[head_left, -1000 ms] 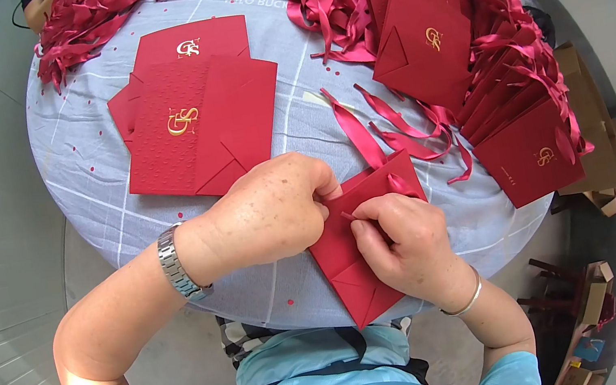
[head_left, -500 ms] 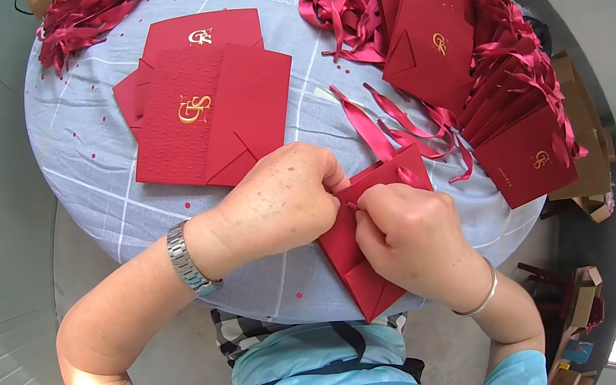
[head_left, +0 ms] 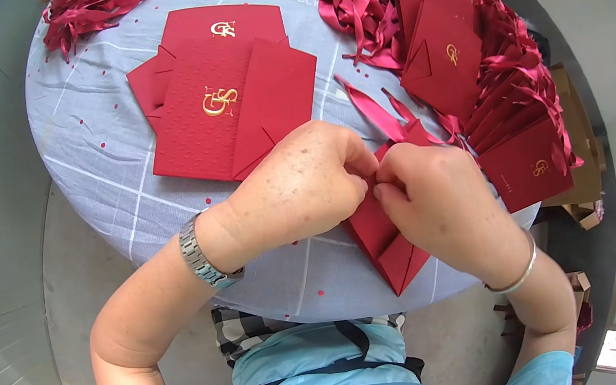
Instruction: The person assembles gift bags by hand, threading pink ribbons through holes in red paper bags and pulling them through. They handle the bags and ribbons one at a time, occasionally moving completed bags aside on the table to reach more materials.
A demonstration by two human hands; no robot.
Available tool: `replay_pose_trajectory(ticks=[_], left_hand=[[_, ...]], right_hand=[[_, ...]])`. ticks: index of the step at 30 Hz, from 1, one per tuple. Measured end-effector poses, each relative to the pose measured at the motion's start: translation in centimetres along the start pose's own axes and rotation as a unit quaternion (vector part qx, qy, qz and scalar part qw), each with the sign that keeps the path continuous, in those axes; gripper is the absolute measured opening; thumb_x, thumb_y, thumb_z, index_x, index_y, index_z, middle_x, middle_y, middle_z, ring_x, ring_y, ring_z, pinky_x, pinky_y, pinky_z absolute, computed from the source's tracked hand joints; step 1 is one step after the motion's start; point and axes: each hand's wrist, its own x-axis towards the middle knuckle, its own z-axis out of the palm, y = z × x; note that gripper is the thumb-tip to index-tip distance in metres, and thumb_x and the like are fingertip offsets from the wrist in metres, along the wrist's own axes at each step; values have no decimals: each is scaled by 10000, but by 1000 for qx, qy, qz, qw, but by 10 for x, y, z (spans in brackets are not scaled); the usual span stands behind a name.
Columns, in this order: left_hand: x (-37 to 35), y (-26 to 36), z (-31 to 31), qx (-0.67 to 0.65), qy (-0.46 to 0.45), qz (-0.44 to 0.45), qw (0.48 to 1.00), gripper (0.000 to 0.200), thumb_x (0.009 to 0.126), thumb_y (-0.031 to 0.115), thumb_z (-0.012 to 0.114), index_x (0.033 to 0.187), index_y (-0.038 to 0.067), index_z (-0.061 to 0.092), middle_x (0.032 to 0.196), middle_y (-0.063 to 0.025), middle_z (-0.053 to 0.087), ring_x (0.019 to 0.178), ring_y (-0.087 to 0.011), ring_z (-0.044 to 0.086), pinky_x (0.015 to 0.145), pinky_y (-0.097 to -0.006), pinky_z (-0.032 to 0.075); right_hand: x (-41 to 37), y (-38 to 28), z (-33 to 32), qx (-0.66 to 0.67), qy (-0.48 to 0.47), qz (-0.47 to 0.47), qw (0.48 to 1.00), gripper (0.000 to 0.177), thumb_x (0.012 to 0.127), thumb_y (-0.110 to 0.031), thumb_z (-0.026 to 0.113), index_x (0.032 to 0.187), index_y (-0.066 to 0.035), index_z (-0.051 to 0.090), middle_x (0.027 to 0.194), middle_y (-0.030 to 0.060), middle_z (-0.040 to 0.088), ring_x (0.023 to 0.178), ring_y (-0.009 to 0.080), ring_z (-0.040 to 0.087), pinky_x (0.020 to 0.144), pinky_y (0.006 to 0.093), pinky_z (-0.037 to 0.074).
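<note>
A dark red paper gift bag (head_left: 386, 238) lies flat near the table's front edge, its folded base toward me. My left hand (head_left: 298, 182), with a metal watch at the wrist, is closed in a pinch at the bag's upper edge. Right beside it, my right hand (head_left: 439, 190) is closed too, pinching at the bag's ribbon; the fingertips mostly hide what they hold. A satin ribbon handle (head_left: 371, 109) trails from the bag's top onto the cloth. Left of it lie several flat red bags (head_left: 198, 109) with gold lettering, overlapping one another.
A pale blue checked cloth (head_left: 101, 188) covers the round table. Along the right side is a row of red bags (head_left: 521, 163) with ribbons; more bags (head_left: 444, 53) lie behind. Loose ribbons (head_left: 95, 11) are heaped at the back. A cardboard box (head_left: 580, 136) stands beyond the right edge.
Both hands and the bag have shifted to the right and slightly away from me. The fingertips of the two hands have come closer together. The view has also moved a little.
</note>
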Motion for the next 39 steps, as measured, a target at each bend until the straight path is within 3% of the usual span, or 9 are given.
replay_pose_trajectory(ticks=[2,6,10,17,20,27,29,35,39], left_hand=[[6,-12,3,-7,44,115,992,235,847,27,606,1055,-48,684,879,-79,709,763,-110,636,688,-265,520],[7,-10,4,-38,39,79,995,194,851,23,615,1013,-62,679,867,-70,709,743,-107,634,670,-266,516],[14,-14,5,19,61,142,988,138,844,17,615,955,-43,671,836,-102,706,705,-151,643,658,-293,513],[20,-4,2,281,65,260,922,146,796,51,660,929,30,717,813,-143,665,703,-274,634,667,-367,508],[20,5,-2,313,37,271,910,180,767,69,693,942,53,732,827,-120,639,766,-293,621,706,-371,505],[33,-9,0,211,-60,244,945,171,754,40,692,920,39,731,817,-98,598,796,-251,612,728,-343,493],[35,-12,2,197,-62,249,946,178,750,89,667,911,49,733,875,-131,636,840,-307,644,753,-384,521],[24,-14,7,259,46,340,903,106,745,38,647,834,53,701,870,-78,641,778,-314,646,644,-393,518],[22,-11,7,345,90,331,874,62,774,101,647,803,99,702,860,-49,642,746,-296,649,609,-404,520]], right_hand=[[-5,-2,-2,137,17,58,989,210,795,-84,688,951,14,588,721,174,658,688,369,667,619,457,526],[-7,15,7,250,-28,84,964,375,749,-99,768,1054,5,577,728,130,650,657,251,667,602,334,516],[-15,20,7,283,-5,66,957,378,754,-111,776,1056,-3,576,751,99,633,654,199,648,605,311,513],[-24,23,14,262,33,63,963,367,746,-95,764,1037,-7,558,762,106,631,691,220,645,634,324,511],[-27,23,11,291,24,92,952,366,743,-98,761,1031,-13,550,768,107,633,712,237,648,646,335,512],[-32,23,17,274,42,51,959,341,748,-94,748,1013,-18,547,805,124,645,716,270,664,631,362,518],[-32,22,17,274,53,32,960,340,746,-95,750,1009,-19,549,803,127,645,721,277,668,628,367,519],[-27,18,4,243,29,18,970,272,776,-117,726,975,-20,568,752,143,659,686,329,661,611,401,516],[-25,24,-2,211,6,-2,977,252,784,-110,706,987,-30,579,767,156,669,721,342,669,625,423,517]])
